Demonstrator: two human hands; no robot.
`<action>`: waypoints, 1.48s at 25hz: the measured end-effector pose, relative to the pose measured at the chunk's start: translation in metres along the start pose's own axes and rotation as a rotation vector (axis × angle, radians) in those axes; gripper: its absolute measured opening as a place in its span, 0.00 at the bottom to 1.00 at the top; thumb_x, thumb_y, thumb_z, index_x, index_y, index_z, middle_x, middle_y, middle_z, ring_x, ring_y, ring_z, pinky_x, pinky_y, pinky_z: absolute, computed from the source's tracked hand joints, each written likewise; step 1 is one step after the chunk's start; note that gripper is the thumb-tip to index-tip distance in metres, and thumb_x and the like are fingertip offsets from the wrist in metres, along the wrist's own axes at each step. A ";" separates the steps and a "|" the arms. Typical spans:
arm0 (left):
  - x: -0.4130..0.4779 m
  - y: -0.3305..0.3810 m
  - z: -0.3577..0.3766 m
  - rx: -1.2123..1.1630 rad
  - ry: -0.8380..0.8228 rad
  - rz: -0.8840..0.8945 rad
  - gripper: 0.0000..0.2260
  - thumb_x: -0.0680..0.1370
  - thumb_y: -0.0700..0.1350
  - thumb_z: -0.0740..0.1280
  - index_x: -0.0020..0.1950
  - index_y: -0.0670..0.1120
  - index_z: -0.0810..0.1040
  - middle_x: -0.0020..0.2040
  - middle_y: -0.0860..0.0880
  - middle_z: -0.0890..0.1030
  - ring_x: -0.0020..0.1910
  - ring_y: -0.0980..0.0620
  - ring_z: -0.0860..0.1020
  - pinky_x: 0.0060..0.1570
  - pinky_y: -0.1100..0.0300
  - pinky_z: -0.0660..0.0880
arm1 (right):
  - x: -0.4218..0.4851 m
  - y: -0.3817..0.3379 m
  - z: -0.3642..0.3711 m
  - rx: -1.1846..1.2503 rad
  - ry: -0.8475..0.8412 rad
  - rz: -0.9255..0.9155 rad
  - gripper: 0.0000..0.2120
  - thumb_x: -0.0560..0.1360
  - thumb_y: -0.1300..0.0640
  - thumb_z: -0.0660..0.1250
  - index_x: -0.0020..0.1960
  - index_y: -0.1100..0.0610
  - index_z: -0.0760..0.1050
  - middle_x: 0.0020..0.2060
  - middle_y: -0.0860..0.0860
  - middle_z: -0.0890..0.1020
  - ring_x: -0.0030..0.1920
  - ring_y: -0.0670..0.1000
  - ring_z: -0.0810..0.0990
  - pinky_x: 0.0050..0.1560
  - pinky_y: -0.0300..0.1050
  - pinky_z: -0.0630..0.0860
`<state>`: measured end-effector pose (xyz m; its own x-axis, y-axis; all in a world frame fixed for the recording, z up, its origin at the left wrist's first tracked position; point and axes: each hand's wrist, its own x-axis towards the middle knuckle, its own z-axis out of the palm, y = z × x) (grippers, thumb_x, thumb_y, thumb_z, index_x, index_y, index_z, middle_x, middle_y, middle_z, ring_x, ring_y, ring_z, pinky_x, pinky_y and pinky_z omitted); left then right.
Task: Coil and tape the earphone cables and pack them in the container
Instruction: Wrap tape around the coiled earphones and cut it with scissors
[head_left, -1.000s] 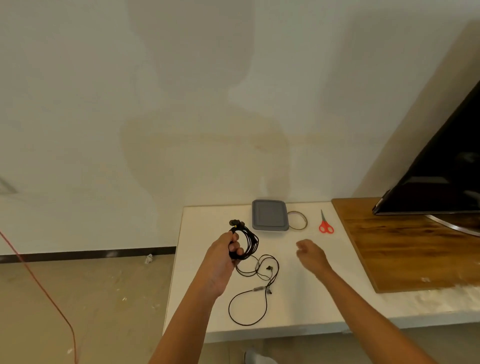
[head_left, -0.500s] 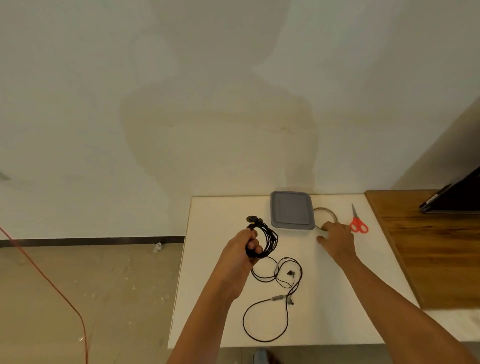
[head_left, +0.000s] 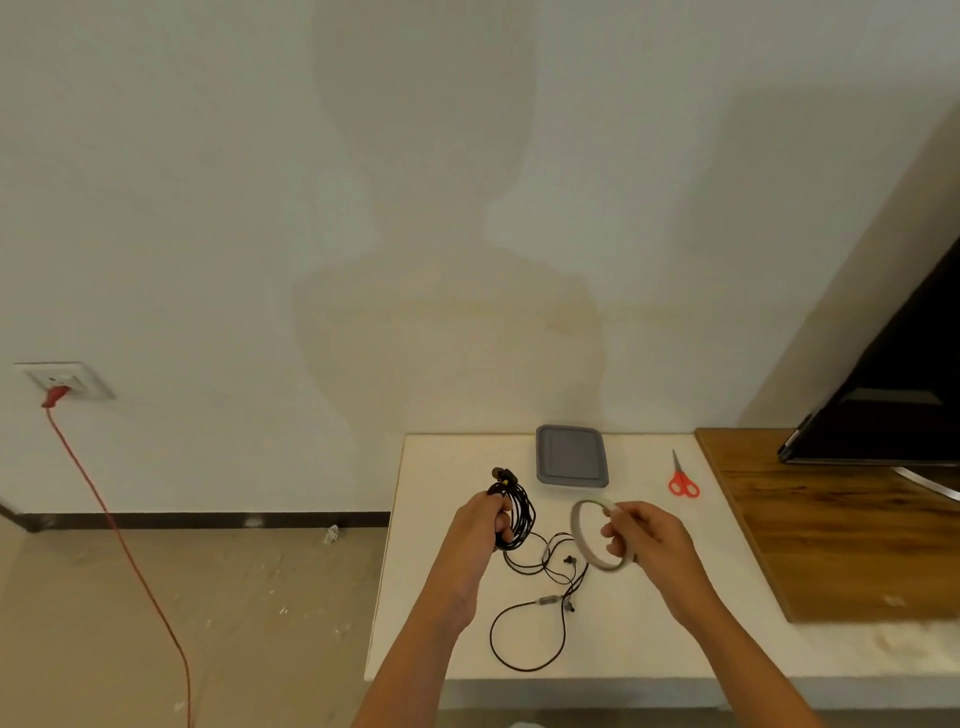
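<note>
Black cable, wound into a tight bundle of loops, makes up the coiled earphone (head_left: 522, 514). I see my left hand (head_left: 480, 525) gripping it just above the table, fingers curled round the strands, with the earbuds poking out at the top. A second earphone cable (head_left: 548, 601) lies loose below it in open loops on the white table (head_left: 649, 639). My right hand (head_left: 641, 535) pinches a thin, pale tape roll (head_left: 576, 527) and holds it up beside the coil. The grey lidded container (head_left: 571, 462) sits at the far edge near the wall, with red-handled scissors (head_left: 682, 480) to its right. Beyond them are a wooden board (head_left: 831, 530) and a dark screen (head_left: 893, 395). On the left, a red cord (head_left: 119, 535) runs from a wall socket (head_left: 72, 382) down to the floor. Half a second ago the tape lay flat beside the container under my right hand; it is now lifted off the table and close to the coil. The left hand's grip is unchanged.
</note>
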<state>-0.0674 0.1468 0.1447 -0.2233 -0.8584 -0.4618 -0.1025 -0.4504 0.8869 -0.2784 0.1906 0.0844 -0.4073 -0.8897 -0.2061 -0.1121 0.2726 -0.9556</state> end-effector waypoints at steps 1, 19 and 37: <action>-0.013 0.006 -0.001 0.025 0.010 0.030 0.09 0.79 0.44 0.55 0.43 0.45 0.72 0.32 0.53 0.70 0.38 0.52 0.70 0.60 0.53 0.70 | -0.020 -0.018 0.002 0.003 -0.053 -0.051 0.07 0.78 0.60 0.62 0.50 0.60 0.79 0.38 0.57 0.83 0.33 0.50 0.79 0.45 0.50 0.79; -0.174 0.029 -0.016 0.345 0.071 0.617 0.10 0.72 0.51 0.74 0.49 0.50 0.77 0.32 0.59 0.73 0.33 0.64 0.72 0.37 0.72 0.70 | -0.202 -0.145 0.019 -0.293 -0.310 -0.458 0.10 0.81 0.61 0.55 0.55 0.46 0.66 0.41 0.42 0.83 0.46 0.48 0.81 0.43 0.40 0.79; -0.158 0.009 -0.002 0.425 0.381 0.552 0.11 0.78 0.49 0.65 0.37 0.50 0.70 0.29 0.55 0.72 0.27 0.56 0.69 0.27 0.68 0.65 | -0.184 -0.125 0.049 -0.449 -0.179 -0.393 0.07 0.79 0.62 0.58 0.54 0.52 0.66 0.40 0.44 0.81 0.43 0.55 0.82 0.45 0.46 0.80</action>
<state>-0.0307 0.2782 0.2253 -0.0106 -0.9898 0.1421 -0.4517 0.1315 0.8824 -0.1450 0.3027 0.2312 -0.1047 -0.9918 0.0734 -0.6088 0.0056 -0.7933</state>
